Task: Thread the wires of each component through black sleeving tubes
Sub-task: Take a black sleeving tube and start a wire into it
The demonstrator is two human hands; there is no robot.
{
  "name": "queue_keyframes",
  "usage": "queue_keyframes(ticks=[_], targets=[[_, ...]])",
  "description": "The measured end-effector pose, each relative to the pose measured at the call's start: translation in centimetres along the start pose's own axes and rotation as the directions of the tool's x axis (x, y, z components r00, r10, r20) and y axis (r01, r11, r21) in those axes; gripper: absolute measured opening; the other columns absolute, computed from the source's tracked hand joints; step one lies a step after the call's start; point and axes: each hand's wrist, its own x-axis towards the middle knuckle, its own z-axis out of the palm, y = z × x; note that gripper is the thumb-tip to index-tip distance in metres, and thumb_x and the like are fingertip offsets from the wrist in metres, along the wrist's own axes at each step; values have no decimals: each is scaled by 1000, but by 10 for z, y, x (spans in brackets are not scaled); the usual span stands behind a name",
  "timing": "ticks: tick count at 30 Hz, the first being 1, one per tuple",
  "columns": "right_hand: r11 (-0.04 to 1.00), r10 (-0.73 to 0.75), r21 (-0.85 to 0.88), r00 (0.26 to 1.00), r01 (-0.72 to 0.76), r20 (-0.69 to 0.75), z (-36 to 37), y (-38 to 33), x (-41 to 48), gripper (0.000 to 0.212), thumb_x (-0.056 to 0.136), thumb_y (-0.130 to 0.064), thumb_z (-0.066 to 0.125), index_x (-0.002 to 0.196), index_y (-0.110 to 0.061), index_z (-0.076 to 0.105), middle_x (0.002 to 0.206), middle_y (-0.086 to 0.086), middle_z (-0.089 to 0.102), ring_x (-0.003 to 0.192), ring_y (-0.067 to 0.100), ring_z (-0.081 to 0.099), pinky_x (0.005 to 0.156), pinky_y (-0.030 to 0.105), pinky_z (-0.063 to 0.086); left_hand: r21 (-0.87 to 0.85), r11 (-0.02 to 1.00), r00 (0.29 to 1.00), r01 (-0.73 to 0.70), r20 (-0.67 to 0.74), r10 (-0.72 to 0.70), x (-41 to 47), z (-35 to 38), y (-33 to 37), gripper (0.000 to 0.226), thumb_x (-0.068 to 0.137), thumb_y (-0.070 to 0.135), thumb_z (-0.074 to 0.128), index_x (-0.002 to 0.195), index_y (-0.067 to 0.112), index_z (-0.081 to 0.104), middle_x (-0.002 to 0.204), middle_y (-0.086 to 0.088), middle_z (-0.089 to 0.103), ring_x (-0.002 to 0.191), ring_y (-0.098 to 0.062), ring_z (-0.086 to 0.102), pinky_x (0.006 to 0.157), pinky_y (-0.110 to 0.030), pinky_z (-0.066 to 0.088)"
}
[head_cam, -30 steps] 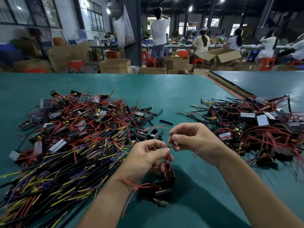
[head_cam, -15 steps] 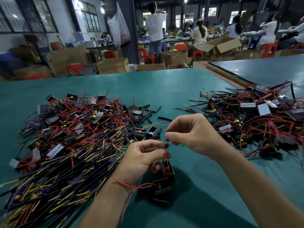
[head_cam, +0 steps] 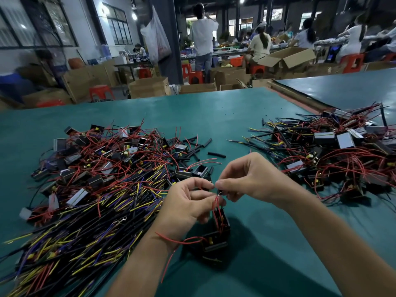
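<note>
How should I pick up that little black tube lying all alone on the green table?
Probably pinch the black tube at its middle, coming straight down from above, a fingertip on each long side. It is thin, lies flat running left to right, and has bare table around it, so nothing is in the way.

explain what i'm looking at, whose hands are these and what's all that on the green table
No machine here: a person works bare-handed, and the picture comes from a camera worn on their head, looking forward and down. On the green table lie a left heap and a right heap of small black components with coloured wires, and loose black tubes between them. The left hand pinches the red wires of one component below it; the right hand pinches what looks like a short black tube at the wire tips.
</note>
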Motion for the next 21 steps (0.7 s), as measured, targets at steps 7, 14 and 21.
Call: queue_keyframes(ticks=[7, 14, 21], targets=[[996, 19, 81, 991, -30, 134, -14, 0, -4, 8, 82, 0, 72, 78, -6, 74, 64, 13, 66, 57, 15, 61, 57, 25, 54, 9, 1000, 997, 2, 74, -3, 0, -1, -2, 29, 72, -7, 74, 94, 3, 57, 61, -6, 65, 41, -13, 47, 42, -21, 39], [999, -1, 51, 986, -8, 166, -12, -3, -5, 11, 83, -1, 71, 75, -8, 73, 64, 14, 65, 55, 15, 59, 56, 24, 52, 60, 998, 987, -1, 162, -9, 0, -1, -1, 34, 72, -9, 74, 98, 3, 56, 60, -4, 65, 42, -13, 49, 44, -21, 43], [997, 4, 71, 994, -12, 110, -13, 1, -4, 11, 86, 3, 67, 76, -2, 68, 60, 6, 63, 53, 14, 57, 55, 23, 51, 57, 998, 974, 34, 222, -46, -3, 2, -9, 27, 64, 2, 80, 86, 2, 63, 63, -13, 62, 44, -15, 50, 45, -21, 45]])
